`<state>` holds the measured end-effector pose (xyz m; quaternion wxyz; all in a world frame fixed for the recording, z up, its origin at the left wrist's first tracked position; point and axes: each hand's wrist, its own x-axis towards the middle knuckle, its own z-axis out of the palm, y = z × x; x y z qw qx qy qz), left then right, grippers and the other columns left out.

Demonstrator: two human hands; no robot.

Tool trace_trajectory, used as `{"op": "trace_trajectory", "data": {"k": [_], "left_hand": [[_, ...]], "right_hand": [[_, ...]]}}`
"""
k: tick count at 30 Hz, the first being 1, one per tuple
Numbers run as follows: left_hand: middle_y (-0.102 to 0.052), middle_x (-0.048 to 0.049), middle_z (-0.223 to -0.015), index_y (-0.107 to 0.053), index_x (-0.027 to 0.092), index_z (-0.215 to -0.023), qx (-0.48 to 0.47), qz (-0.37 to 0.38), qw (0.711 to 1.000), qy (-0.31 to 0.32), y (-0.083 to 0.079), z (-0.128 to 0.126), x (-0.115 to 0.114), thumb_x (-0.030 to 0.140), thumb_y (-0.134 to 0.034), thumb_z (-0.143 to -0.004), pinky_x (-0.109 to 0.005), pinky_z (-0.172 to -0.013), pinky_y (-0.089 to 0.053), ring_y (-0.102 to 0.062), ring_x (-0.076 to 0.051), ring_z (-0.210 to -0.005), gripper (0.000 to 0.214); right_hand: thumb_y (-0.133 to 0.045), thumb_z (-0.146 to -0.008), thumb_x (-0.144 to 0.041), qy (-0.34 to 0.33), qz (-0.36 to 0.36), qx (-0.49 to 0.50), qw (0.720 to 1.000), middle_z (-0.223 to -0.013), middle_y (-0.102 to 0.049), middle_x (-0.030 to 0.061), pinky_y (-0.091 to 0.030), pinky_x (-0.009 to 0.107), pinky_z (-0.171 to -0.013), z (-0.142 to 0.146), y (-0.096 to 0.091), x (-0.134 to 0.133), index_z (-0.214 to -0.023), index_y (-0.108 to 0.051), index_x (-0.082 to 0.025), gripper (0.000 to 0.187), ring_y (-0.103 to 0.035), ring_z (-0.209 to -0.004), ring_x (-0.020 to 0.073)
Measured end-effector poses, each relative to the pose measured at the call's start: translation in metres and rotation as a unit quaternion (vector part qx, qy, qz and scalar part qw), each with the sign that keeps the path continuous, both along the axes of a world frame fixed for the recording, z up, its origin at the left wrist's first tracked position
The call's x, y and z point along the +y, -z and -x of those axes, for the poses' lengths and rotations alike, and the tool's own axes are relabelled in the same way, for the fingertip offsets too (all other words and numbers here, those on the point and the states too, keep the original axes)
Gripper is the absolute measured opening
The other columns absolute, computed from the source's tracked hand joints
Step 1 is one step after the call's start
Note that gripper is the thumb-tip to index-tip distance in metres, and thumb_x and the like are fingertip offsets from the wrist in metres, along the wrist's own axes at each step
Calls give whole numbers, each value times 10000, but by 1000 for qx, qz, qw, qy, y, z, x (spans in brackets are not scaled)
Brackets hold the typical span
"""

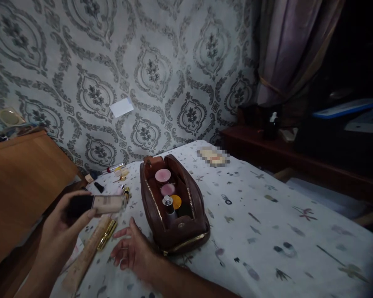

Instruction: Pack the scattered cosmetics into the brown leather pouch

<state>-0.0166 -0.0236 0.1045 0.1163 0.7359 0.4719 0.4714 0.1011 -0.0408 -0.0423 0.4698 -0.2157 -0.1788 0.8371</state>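
My left hand (60,223) is closed round a foundation bottle (107,203) with a black cap and beige contents, held sideways above the bed. My right hand (132,250) has its fingers apart and slightly curled, with nothing in them, just left of a brown leather makeup bag (204,207). The bag lies unzipped and wide open. Inside it are two round pink compacts (163,176), a small bottle with a silvery cap (168,201) and a round orange-yellow item (176,202). Below the foundation bottle lie a gold tube (107,234) and a long beige item (87,252), partly behind my left hand.
Several small cosmetics (121,171) lie along the far left of the patterned bedsheet (251,215). A blurred-out flat item (213,156) rests behind the bag. Wooden furniture (25,182) borders the left; a dark red cabinet (251,142) stands right.
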Motion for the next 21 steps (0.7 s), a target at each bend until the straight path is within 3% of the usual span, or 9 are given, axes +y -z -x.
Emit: {"op": "trace_trajectory", "data": {"k": [3,6,9,13,17,21], "left_hand": [[-621,-15,-965,-589,261,-1065,9,4,999,32,-28,-35,8,497,-694,-712,-305,-681,-518,-594,-222,-843,437],[-609,-10,-931,-571,259,-1076,36,-6,996,85,-44,-70,23,467,-698,-719,-304,-701,-505,-586,-207,-830,432],[-613,-6,-910,-557,232,-1050,99,-8,981,164,-48,-100,46,444,-688,-725,-295,-724,-482,-589,-187,-822,409],[-623,5,-871,-552,213,-985,231,-2,941,247,-43,-131,77,404,-657,-748,-283,-739,-449,-579,-173,-814,322],[-625,24,-812,-554,217,-977,378,5,899,221,-36,-151,100,345,-642,-747,-273,-695,-418,-566,-172,-746,278],[-643,-7,-860,-573,216,-1018,504,-20,847,168,-34,-166,112,394,-683,-717,-290,-720,-413,-594,-221,-823,366]], "right_hand": [[-63,-982,-556,-12,-12,-11,1000,-535,-621,20,-344,186,-372,3,2,1,-930,-550,-151,636,-544,-366,120],[-37,-991,-522,-34,-19,-22,999,-517,-611,16,-328,194,-364,6,3,3,-904,-548,-156,634,-538,-348,124],[23,-991,-481,-47,-14,-48,998,-494,-597,15,-303,202,-348,8,1,5,-873,-541,-159,660,-529,-327,127],[0,-1002,-453,-39,-12,-68,997,-496,-597,14,-304,207,-355,7,-3,4,-852,-540,-155,634,-532,-332,120],[-25,-1001,-477,-35,-11,-68,997,-495,-593,16,-315,212,-363,6,-3,3,-832,-552,-148,644,-531,-337,121],[-62,-990,-539,-31,-17,-60,998,-498,-593,16,-320,210,-363,7,0,4,-812,-561,-144,661,-531,-335,119]]}}
